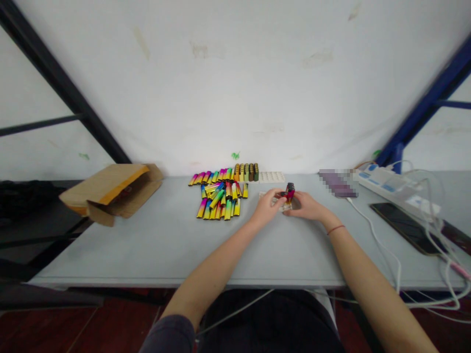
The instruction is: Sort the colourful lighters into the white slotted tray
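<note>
Both my hands meet over a small clear tray (265,196) near the table's middle. My right hand (307,206) is closed round a red and black lighter (290,192) that stands upright on the tray. My left hand (266,208) curls its fingers against the tray's near side, close to the lighter. To the left lies a heap of rainbow-coloured lighters (220,198). Behind it a row of lighters stands upright (246,172) next to a white tray with empty holes (272,177).
An open cardboard box (110,192) lies at the table's left end. On the right are a white power strip (390,185), a dark phone (405,221) and tangled white cables (390,255). A white wall rises right behind the grey table (154,245).
</note>
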`<state>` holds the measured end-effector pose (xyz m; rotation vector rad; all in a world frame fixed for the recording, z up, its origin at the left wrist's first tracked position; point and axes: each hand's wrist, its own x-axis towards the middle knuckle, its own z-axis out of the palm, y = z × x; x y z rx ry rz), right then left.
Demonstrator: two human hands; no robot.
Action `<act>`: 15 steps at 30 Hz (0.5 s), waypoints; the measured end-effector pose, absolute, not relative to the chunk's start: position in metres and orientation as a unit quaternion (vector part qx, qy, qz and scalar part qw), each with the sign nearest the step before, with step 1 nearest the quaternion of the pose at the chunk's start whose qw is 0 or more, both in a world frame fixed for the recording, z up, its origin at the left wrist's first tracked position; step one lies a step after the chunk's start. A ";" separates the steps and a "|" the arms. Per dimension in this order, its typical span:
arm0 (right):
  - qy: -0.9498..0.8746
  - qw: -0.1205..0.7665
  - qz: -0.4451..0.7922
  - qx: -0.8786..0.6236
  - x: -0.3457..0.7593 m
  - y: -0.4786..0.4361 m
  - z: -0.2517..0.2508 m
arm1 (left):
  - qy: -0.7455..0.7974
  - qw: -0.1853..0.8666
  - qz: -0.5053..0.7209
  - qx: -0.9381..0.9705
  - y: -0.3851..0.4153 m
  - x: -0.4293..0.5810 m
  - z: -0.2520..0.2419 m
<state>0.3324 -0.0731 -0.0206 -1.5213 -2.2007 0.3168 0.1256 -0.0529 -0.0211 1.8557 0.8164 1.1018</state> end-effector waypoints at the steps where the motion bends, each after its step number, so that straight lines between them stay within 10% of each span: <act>1: -0.797 0.222 0.115 -0.550 0.332 -0.073 -0.021 | 0.320 0.397 0.429 0.745 -0.053 0.126 -0.021; 15: -0.802 0.220 0.116 -0.543 0.334 -0.070 -0.025 | 0.338 0.341 0.399 0.781 -0.055 0.130 -0.021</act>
